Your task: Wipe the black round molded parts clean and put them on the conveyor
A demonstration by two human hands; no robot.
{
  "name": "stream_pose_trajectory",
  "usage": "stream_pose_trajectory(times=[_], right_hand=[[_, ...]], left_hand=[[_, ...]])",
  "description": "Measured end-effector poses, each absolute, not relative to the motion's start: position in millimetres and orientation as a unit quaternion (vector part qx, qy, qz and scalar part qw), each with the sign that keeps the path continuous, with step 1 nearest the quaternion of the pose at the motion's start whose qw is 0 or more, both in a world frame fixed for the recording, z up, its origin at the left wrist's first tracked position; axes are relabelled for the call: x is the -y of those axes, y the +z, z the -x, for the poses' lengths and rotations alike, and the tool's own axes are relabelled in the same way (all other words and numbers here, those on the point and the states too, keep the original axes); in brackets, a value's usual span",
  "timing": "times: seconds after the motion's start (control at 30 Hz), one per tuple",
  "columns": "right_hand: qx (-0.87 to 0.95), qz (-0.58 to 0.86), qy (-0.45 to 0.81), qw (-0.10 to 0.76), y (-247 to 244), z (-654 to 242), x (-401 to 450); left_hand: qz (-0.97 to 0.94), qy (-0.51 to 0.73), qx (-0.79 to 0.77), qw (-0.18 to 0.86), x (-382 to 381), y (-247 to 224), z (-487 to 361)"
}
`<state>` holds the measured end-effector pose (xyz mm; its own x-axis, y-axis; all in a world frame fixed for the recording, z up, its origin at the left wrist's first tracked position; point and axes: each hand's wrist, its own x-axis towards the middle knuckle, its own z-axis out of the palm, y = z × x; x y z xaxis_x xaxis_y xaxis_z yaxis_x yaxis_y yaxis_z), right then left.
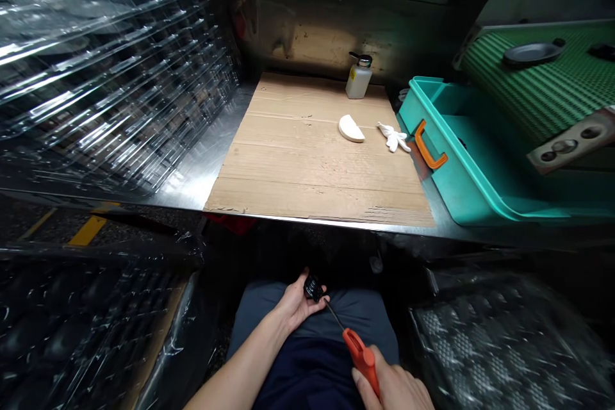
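Observation:
Above my lap, my left hand (294,307) holds a small black part (312,289) between its fingers. My right hand (396,387) is wrapped round the orange-red handle of a tool (359,359). The tool's thin dark shaft points up and left, and its tip is at the black part, by my left fingertips. Whether the tip touches the part cannot be made out.
Cardboard (317,173) covers the metal bench, bearing a pump bottle (358,80), a white half-round pad (350,129) and a crumpled white cloth (394,138). A teal bin (468,186) stands right, beside a green conveyor (509,77). Clear plastic trays (110,77) are stacked left.

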<state>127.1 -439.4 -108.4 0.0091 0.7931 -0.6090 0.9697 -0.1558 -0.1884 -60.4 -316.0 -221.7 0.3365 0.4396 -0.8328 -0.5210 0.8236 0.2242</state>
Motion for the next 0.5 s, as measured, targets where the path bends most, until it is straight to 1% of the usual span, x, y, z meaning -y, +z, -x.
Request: stream_pose_trajectory(times=[0.13,0.27,0.4,0.5], right_hand=[[-0.634,-0.695,-0.304,0.151,-113,-128,442],[-0.628,-0.690,-0.328,0.151,-103,-133,435],[-0.619,-0.700,-0.344,0.097,-83,-146,424],[-0.620,-0.701,-0.343,0.073,-75,-154,419]], left_hand=[[0.033,0.298,-0.489,0.819,314,-220,60],[-0.022,0.299,-0.484,0.822,317,-217,60],[-0.164,0.310,-0.479,0.805,326,-215,56],[-0.301,0.290,-0.487,0.767,332,-215,53]])
